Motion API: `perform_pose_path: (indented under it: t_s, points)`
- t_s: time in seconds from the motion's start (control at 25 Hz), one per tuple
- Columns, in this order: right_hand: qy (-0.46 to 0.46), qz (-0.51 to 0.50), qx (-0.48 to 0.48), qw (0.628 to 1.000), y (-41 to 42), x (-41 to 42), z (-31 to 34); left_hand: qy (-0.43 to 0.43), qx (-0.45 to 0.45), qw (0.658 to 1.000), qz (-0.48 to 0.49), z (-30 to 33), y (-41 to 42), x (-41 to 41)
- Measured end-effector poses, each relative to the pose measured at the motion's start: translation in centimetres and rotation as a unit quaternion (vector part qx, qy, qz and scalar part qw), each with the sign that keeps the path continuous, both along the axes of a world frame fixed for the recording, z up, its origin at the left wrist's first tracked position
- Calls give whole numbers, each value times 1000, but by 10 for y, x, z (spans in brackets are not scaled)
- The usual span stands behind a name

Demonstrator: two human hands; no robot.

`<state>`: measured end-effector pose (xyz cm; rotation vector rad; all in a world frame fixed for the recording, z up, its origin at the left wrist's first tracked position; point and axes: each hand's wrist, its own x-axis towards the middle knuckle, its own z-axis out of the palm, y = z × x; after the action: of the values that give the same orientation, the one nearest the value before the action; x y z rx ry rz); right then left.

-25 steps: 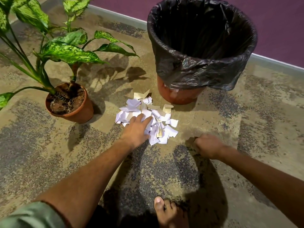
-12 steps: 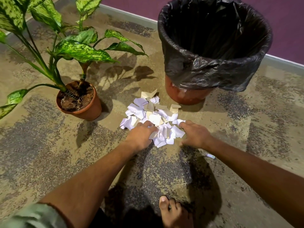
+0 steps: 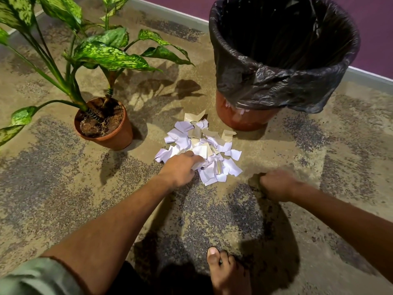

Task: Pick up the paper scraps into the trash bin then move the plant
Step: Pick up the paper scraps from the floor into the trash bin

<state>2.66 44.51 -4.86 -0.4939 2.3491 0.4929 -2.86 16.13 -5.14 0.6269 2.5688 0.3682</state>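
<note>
A pile of white and cream paper scraps (image 3: 204, 145) lies on the floor between the plant and the bin. My left hand (image 3: 180, 169) rests on the pile's near left edge, its fingers curled down over some scraps. To the right of the pile, clear of it, my right hand (image 3: 276, 184) is low on the floor. It is curled like a fist and blurred, so I cannot see what is inside. The trash bin (image 3: 244, 118), brown with a black bag (image 3: 276, 81), stands just behind the pile. The potted plant (image 3: 106, 124) with spotted green leaves stands left of the pile.
A purple wall with a grey skirting (image 3: 365, 75) runs behind the bin. My bare foot (image 3: 227, 271) is on the speckled floor at the bottom centre. The plant's leaves (image 3: 110, 56) spread wide over the left side.
My right hand was at the pile's right edge half a second ago and has pulled back to the right. My left hand has stayed on the pile.
</note>
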Motion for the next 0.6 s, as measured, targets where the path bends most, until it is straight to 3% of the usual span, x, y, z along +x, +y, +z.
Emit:
perform_pose_path:
  t_s: [0.36,0.52,0.6]
  points:
    - [41,-160,-143,976,-1,-23,5,46,38,995,86,2,-15,-3]
    - [-54,-100,-55,992,-1,-20,13,44,31,994,93,-1,-28,-1]
    - [-55,-75,-12,996,2,-10,8,39,25,994,99,-2,-33,-1]
